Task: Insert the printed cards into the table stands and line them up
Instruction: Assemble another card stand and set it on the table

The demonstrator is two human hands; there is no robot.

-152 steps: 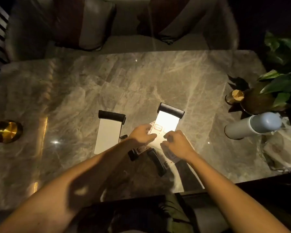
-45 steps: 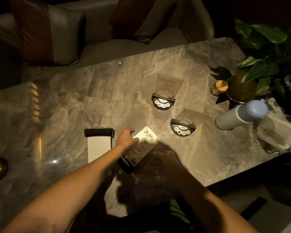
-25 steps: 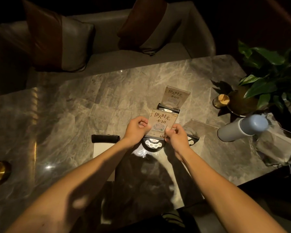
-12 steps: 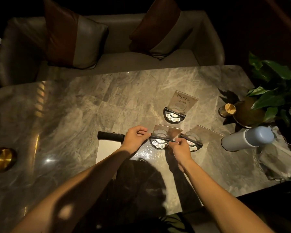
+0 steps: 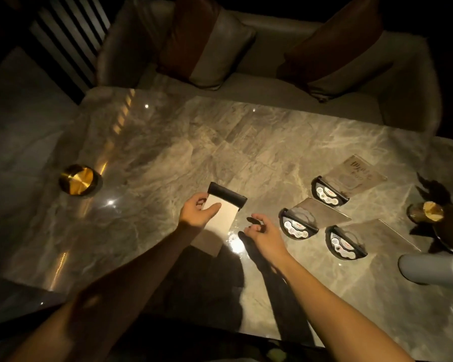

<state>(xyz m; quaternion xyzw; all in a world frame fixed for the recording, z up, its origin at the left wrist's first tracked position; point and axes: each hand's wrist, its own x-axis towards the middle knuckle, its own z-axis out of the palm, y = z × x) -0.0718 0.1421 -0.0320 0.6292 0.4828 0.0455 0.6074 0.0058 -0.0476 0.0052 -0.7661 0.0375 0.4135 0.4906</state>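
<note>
Under the left hand's fingers lies the last stand, flat on the desk; they curl loosely onto its pale panel, apparently to lift it. The right hand hovers just beside, half-open and empty. Further right, three filled stands sit clustered.

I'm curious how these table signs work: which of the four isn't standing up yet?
The stand lying flat under the left hand, its black base pointing away. The three others stand upright, grouped to its right.
</note>
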